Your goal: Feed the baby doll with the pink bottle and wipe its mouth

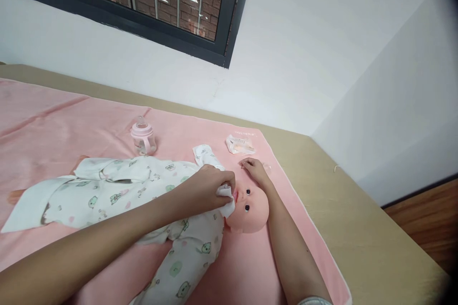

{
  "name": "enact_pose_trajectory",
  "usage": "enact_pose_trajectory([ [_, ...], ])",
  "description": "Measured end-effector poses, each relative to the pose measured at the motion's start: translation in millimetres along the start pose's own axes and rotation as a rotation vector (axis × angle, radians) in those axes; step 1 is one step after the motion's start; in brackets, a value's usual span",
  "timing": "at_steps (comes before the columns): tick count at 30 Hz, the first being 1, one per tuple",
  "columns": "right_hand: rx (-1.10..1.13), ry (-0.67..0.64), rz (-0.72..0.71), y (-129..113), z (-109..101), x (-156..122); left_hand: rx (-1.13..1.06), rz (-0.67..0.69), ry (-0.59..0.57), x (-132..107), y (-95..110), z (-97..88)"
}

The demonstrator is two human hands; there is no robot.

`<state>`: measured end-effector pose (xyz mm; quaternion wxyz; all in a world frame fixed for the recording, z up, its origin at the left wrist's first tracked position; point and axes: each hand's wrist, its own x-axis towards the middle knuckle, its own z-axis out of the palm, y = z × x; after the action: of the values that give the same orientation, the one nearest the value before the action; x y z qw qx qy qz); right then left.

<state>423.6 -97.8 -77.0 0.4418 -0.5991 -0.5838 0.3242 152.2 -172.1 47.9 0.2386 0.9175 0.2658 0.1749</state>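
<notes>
A baby doll [255, 202] in a white printed romper [161, 190] lies on its back, head to the right. My left hand [211, 186] is closed on a folded white wipe [225, 207], which touches the doll beside its mouth and chin. Beyond the doll's head, my right hand [253, 169] rests on the pink mat [246, 267], fingers loosely bent and seemingly holding nothing. Its forearm runs along the top of the doll's head. Part of a small clear object [266, 167] shows behind my right wrist; I cannot make out its kind.
A pink baby bottle [143, 138] with a handle stands on the mat past the doll's body. Near my right hand lies a small white soft pack [240, 145]. The mat covers a tan surface [322, 200] against a white wall, below a barred window [161, 0].
</notes>
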Motion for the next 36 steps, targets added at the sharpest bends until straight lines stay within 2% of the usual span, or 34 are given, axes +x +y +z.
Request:
enact_pose_trajectory([
  [7, -0.006, -0.001, -0.002, -3.2, 0.2, -1.8, -0.037, -0.045, -0.032, -1.6, 2.0, -1.9],
  [12, 0.008, 0.005, 0.011, -5.3, 0.7, -2.8, -0.028, -0.057, 0.036, -0.5, -1.2, 0.3],
  [20, 0.003, -0.004, 0.005, -2.5, 0.2, -1.7, -0.116, -0.051, 0.057, 1.9, -0.6, -1.2],
  [36, -0.007, -0.004, 0.004, 0.9, 0.5, 0.8, -0.111, -0.033, 0.109, 6.1, -1.6, 3.3],
])
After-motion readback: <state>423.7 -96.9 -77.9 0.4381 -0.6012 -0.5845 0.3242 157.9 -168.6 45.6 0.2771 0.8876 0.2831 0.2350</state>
